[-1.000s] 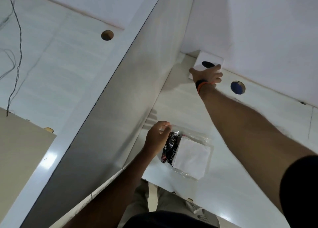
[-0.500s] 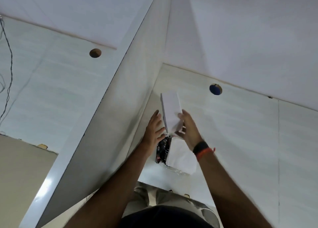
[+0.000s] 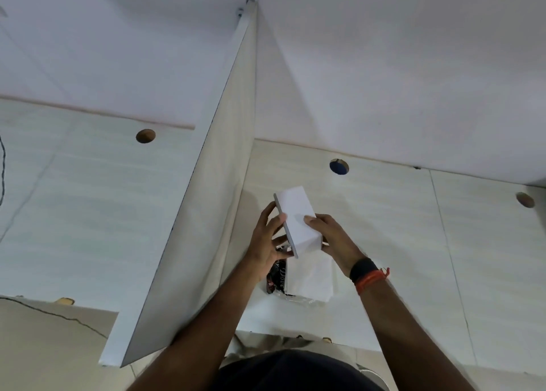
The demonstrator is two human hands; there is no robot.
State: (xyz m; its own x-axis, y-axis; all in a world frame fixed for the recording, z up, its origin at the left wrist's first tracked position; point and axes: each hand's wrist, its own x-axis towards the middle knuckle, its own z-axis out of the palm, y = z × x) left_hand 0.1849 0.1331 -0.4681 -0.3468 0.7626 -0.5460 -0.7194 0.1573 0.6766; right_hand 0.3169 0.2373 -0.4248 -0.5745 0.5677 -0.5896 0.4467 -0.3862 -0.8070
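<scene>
A small white box (image 3: 297, 217) is held up above the white desk (image 3: 384, 228), tilted, with both hands on it. My left hand (image 3: 267, 243) grips its left edge, fingers curled behind and thumb in front. My right hand (image 3: 332, 240), with a black and orange band on the wrist, holds its right side with the thumb across the front face. Under the hands lies a clear plastic bag (image 3: 298, 281) with a white packet and a black printed item inside.
A tall white divider panel (image 3: 212, 201) stands just left of my hands and splits the desk in two. Round cable holes (image 3: 339, 166) are cut near the back wall. A thin black wire (image 3: 3, 166) hangs at the far left.
My right hand pulled the white box from the back corner toward me. My left hand left the plastic bag and took hold of the box's left edge.
</scene>
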